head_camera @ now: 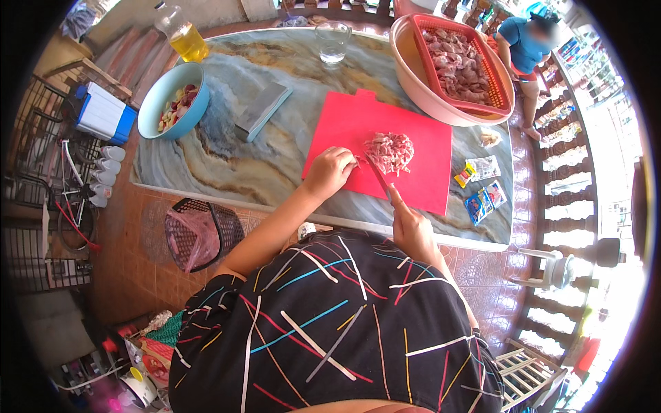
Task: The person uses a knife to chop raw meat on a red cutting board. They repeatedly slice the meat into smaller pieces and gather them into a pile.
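Note:
A red plastic cutting board [341, 121] lies on the table, with a heap of sliced raw meat [391, 151] on it. My right hand [413, 227] grips a kitchen knife [378, 176], its index finger stretched along the blade's spine. The blade points away from me, its tip by the heap's left side. Just left of the knife, my left hand [330, 170] has its fingertips bunched on a small bit of meat [358, 160] against the board. Those fingers mostly cover the piece.
Behind the board, a red basket of raw meat [457, 67] rests in a large basin [408, 57]. Seasoning packets [480, 204] lie right; a blue bowl [199, 103], oil bottle [188, 44], glass mug [331, 46] and grey case [263, 111] stand around. A person [521, 46] sits beyond.

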{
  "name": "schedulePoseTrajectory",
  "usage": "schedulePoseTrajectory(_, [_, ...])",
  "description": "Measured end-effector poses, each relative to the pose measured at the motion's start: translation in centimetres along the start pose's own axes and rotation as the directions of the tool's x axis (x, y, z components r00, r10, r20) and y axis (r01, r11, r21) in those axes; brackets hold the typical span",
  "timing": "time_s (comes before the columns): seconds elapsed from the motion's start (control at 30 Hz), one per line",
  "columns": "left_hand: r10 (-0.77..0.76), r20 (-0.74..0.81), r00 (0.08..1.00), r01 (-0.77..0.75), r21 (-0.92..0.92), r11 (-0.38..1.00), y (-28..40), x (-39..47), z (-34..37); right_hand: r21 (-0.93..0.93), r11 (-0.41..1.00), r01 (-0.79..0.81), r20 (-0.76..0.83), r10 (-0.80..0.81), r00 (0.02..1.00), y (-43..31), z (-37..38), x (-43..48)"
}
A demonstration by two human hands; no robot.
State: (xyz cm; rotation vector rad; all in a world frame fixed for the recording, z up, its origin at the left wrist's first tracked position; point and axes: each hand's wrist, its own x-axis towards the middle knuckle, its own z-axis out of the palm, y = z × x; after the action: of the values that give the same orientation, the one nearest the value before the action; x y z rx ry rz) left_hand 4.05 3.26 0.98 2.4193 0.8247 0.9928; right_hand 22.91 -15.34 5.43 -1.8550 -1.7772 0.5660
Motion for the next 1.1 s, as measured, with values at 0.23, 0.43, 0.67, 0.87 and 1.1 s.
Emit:
schedulePoseTrajectory(0.23, [-0.037, -0.074, 0.997, 0.038, 0.001, 0.999, -0.2, -0.4, 0.5, -0.011, 1.000, 0.012, 0.005, -0.012, 1.000, -1.2, 1.4, 1.3])
schedulePoseTrajectory(0.43, [-0.016, -0.066, 0.998, 0.019, 0.035, 0.999, 0.3, -0.4, 0.2, -0.040, 0.999, 0.000, -0.012, -0.001, 1.000, -1.0, 1.5, 1.1])
schedulePoseTrajectory(0.67, [-0.003, -0.008, 1.000, 0.004, 0.064, 0.998, 0.2, -0.3, 0.5, -0.058, 0.998, 0.024, -0.018, -0.025, 1.000, -0.4, 1.2, 1.3])
schedulePoseTrajectory(0.87, [0.038, 0.062, 0.997, -0.046, 0.137, 0.989, 0.5, 0.3, 0.4, -0.056, 0.998, -0.029, -0.073, 0.025, 0.997, 0.8, 0.7, 1.9])
schedulePoseTrajectory(1.1, [-0.010, -0.033, 0.999, 0.009, -0.022, 1.000, 0.1, 0.3, 0.3, -0.010, 1.000, 0.022, -0.090, -0.023, 0.996, -0.7, -0.4, 1.2])
